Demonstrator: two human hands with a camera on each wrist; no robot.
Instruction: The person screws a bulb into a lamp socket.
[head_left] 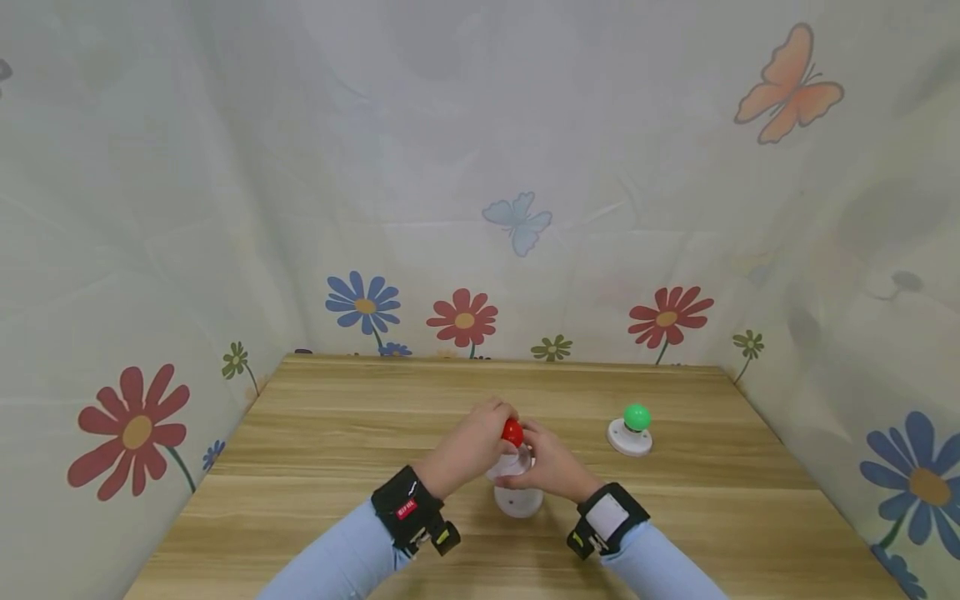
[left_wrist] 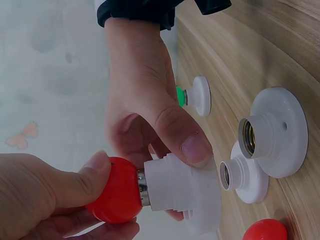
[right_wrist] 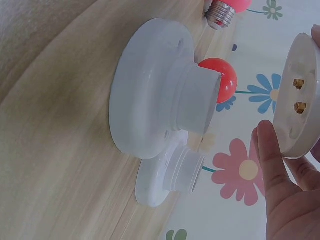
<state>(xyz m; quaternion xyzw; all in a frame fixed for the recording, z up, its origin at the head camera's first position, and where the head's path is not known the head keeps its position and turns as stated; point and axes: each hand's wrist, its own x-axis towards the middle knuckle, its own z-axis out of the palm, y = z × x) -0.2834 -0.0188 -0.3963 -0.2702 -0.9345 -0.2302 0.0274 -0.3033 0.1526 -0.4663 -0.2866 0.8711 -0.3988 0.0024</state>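
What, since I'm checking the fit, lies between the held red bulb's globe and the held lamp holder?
The left wrist view shows a band of silver screw base between the red globe and the white lamp holder.

2 sockets [left_wrist: 280,132] obstruct beneath right hand [head_left: 553,463]; room beyond

Left hand [head_left: 471,446] beside right hand [head_left: 555,467], both curled

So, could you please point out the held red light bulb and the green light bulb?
Held red light bulb [left_wrist: 119,192], left wrist view: middle of its globe.
Green light bulb [head_left: 637,417], head view: middle of its globe.
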